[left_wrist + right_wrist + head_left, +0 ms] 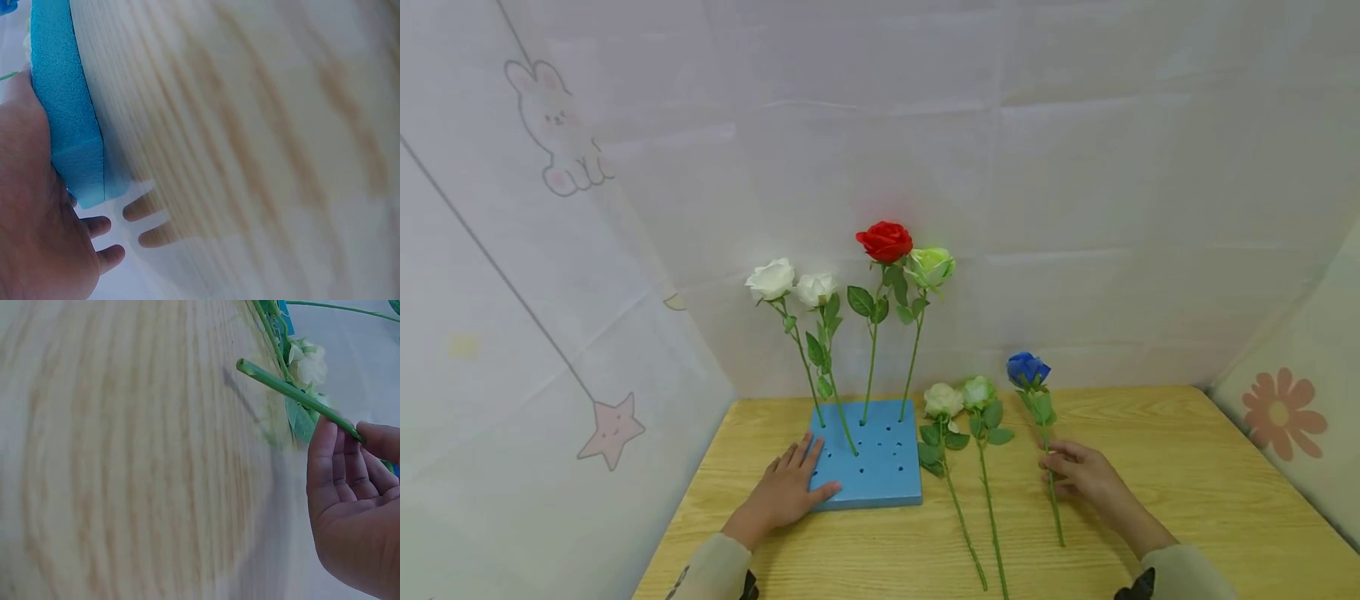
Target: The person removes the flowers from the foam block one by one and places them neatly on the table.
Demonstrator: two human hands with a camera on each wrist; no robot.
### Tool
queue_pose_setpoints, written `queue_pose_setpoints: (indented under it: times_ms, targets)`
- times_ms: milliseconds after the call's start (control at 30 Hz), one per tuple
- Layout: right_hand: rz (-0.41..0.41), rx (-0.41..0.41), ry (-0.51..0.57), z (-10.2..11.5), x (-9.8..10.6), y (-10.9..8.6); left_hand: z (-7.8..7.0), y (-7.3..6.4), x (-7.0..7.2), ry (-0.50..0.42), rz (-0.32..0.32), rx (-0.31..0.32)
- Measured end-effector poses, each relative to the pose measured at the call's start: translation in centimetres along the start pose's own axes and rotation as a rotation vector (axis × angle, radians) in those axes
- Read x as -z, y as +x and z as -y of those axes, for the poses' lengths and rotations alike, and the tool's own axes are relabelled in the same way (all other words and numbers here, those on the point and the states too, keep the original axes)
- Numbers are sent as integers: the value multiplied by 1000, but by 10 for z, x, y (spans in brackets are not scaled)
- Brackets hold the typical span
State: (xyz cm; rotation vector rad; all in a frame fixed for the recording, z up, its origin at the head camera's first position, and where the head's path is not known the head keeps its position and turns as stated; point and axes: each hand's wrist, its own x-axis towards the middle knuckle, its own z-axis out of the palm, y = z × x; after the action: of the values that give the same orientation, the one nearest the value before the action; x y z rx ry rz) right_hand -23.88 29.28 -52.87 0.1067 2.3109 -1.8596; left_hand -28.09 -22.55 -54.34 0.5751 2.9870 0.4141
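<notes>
My right hand (1081, 472) pinches the green stem of a blue rose (1028, 369) between thumb and fingers. In the right wrist view the cut end of that stem (294, 394) juts out past the fingertips, above the tabletop. My left hand (787, 487) rests with spread fingers on the left edge of a blue foam block (880, 490) dotted with holes. Upright in the block stand two white roses (771, 280), a red rose (886, 242) and a pale green rose (932, 267). The left wrist view shows the block's side (69, 106) against the palm.
Between the block and my right hand, a cream rose (943, 401) and a light green rose (978, 392) lie on the wooden table (1157, 467), stems toward me. A pale cloth backdrop (1112, 208) rises behind the table and along both sides.
</notes>
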Motion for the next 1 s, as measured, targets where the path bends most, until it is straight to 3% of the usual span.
queue_pose_setpoints:
  times_ms: [567,1000]
  targets:
    - [98,-69,-15,-11,-1,9,5,2,-6,3,-15,4]
    - [122,-80,1,-10,-5,17,6,4,-5,-11,-11,-7]
